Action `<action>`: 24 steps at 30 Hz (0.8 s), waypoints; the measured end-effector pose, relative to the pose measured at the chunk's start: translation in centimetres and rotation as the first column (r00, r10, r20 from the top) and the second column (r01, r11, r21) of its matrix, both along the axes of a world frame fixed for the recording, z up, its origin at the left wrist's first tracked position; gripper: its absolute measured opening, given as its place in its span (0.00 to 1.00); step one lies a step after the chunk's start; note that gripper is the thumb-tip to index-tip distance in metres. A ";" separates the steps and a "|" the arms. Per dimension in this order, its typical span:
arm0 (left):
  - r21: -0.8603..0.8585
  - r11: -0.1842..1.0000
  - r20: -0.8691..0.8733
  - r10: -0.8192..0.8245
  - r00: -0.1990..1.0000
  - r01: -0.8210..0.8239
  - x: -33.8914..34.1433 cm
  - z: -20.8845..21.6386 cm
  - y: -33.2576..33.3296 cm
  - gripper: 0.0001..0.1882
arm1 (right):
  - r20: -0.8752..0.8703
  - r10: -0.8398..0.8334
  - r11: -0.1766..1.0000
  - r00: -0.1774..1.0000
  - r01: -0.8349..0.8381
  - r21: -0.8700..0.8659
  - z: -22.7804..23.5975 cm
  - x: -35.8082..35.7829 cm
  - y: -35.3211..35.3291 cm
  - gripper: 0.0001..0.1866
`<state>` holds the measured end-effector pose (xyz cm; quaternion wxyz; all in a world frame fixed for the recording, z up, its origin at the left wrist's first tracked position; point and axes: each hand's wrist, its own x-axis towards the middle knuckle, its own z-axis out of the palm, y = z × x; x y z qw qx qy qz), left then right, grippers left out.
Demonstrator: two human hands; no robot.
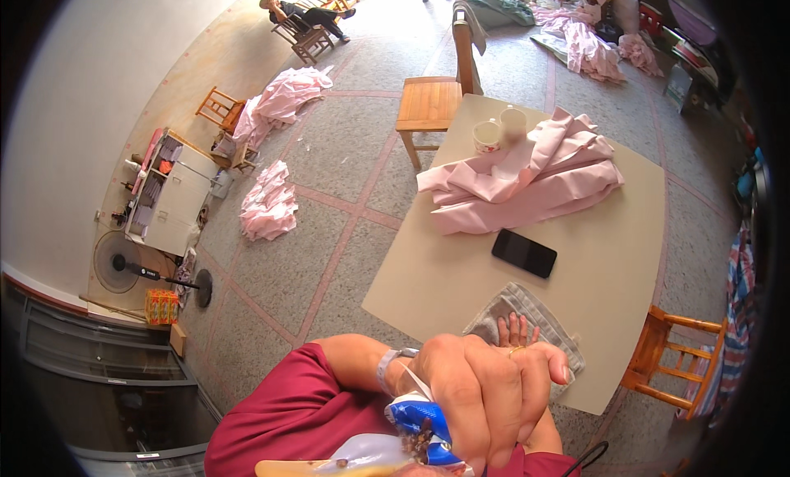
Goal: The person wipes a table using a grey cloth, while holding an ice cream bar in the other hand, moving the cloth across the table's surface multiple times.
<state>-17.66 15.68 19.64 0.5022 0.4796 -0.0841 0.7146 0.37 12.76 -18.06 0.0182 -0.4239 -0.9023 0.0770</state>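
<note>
Close up in front of me, my left hand (pixel 485 386) has its fingers curled together, with a bracelet at the wrist. It holds a crumpled blue and white packet (pixel 424 419), partly hidden behind the fingers. Dark brown bits (pixel 418 444) show at the packet. Below it are a pale, smooth item (pixel 374 451) and a tan edge (pixel 288 469), both cut off by the frame. Farther off, my right hand (pixel 512 329) lies with fingers stretched out on a folded grey cloth (pixel 543 317) on the table (pixel 609 263). Its palm is hidden by the left hand.
On the table are a black phone (pixel 524 253), pink fabric (pixel 527 181) and two cups (pixel 487 135). Wooden chairs (pixel 432 103) stand at its far side and right. More pink fabric (pixel 270 201), a fan (pixel 123 263) and a cabinet (pixel 177 193) are left. A person (pixel 309 16) sits far off.
</note>
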 end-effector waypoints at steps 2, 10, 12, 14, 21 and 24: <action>-0.006 1.000 -0.030 -0.017 0.999 0.017 -0.4 0.1 0.1 0.06 | 0.028 0.011 1.000 1.000 -0.011 -0.009 0.9 -0.2 0.1 0.42; -0.170 0.985 -0.032 -0.035 0.999 0.030 -1.4 -0.2 -0.6 0.02 | -0.305 -0.070 0.934 0.950 -0.045 -0.354 -1.9 0.4 0.4 0.43; -0.148 0.989 -0.032 -0.013 0.999 0.008 -1.4 -0.8 -0.3 0.03 | 0.063 0.027 0.998 0.998 -0.023 -0.058 -0.6 -0.4 0.2 0.44; -0.155 0.987 -0.054 -0.048 0.997 0.039 -1.9 -0.6 -0.1 0.03 | 0.099 0.019 1.000 0.995 -0.018 -0.012 -0.4 -0.3 0.4 0.43; -0.145 0.989 -0.033 -0.005 0.999 0.000 -2.2 -0.2 -0.7 0.02 | 0.234 0.058 0.988 0.971 -0.090 0.128 -3.7 0.1 -0.4 0.42; -0.155 0.987 -0.020 -0.035 0.999 0.031 -2.8 -0.7 0.2 0.02 | 0.266 0.042 0.995 0.963 -0.066 0.079 -3.2 0.5 -0.1 0.44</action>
